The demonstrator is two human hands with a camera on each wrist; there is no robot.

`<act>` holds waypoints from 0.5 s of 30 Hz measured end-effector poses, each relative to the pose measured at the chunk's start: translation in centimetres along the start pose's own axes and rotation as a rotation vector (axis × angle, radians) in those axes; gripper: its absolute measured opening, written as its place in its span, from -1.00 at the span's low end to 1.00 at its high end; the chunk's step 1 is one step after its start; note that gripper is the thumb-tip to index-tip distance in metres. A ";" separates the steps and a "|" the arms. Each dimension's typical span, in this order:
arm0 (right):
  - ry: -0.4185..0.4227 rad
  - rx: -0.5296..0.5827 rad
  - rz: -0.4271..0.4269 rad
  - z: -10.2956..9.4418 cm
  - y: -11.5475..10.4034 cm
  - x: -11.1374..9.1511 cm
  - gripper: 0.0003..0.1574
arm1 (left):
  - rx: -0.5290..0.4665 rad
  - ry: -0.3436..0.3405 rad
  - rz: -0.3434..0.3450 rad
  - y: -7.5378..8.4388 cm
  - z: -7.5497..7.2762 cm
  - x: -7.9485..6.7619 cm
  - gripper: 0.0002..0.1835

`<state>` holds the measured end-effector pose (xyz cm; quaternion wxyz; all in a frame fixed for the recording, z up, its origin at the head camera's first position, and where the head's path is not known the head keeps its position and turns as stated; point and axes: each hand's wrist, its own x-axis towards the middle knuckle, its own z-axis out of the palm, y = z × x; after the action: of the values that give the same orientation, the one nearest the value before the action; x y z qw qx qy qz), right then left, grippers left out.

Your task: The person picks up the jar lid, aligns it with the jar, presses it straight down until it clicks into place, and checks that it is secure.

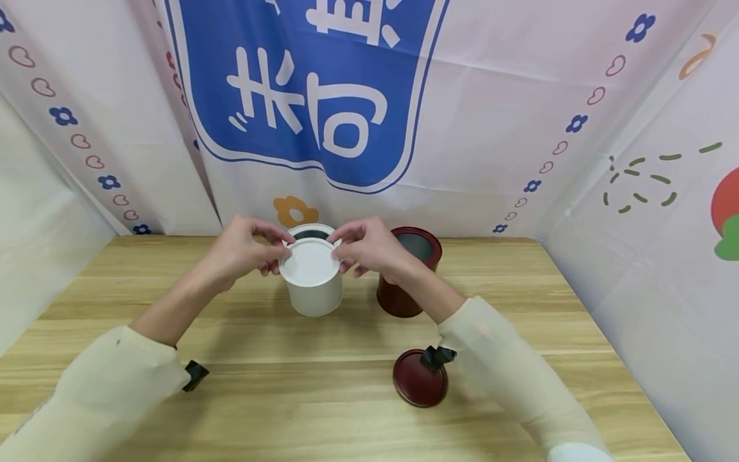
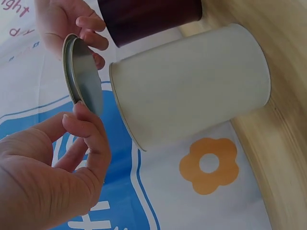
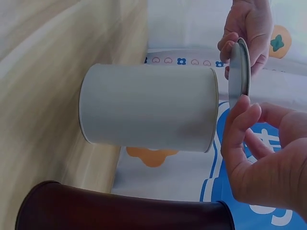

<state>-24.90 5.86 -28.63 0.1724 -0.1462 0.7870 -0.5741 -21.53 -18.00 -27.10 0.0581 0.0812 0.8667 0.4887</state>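
A round white lid (image 1: 312, 262) is held level just above the mouth of a white canister (image 1: 316, 296), with a gap between the two in both wrist views. My left hand (image 1: 247, 249) pinches the lid's left edge between thumb and fingers. At the opposite edge my right hand (image 1: 369, 247) pinches it the same way. The lid's grey metal underside (image 2: 86, 76) faces the canister in the left wrist view. Behind the lid, part of the canister's dark open mouth shows in the head view.
A dark red canister (image 1: 395, 298) stands uncovered to the right, partly behind my right wrist. Its dark red lid (image 1: 420, 385) lies on the wooden table (image 1: 300, 398) nearer to me. A printed cloth (image 1: 473, 141) hangs behind the table's back edge.
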 end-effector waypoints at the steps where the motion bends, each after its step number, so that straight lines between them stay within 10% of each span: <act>1: 0.004 -0.006 0.000 0.0 -0.1 0.1 -0.74 | 0.000 0.001 0.001 0.0 -0.1 0.1 -0.71; 15: 0.026 -0.074 0.014 -0.1 -1.1 2.4 -0.73 | 0.014 0.005 -0.012 -0.1 -0.9 2.0 -0.70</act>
<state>-27.02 4.62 -27.81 0.1607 -0.1396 0.8107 -0.5453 -23.70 -18.43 -26.74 0.0586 0.0752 0.8707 0.4825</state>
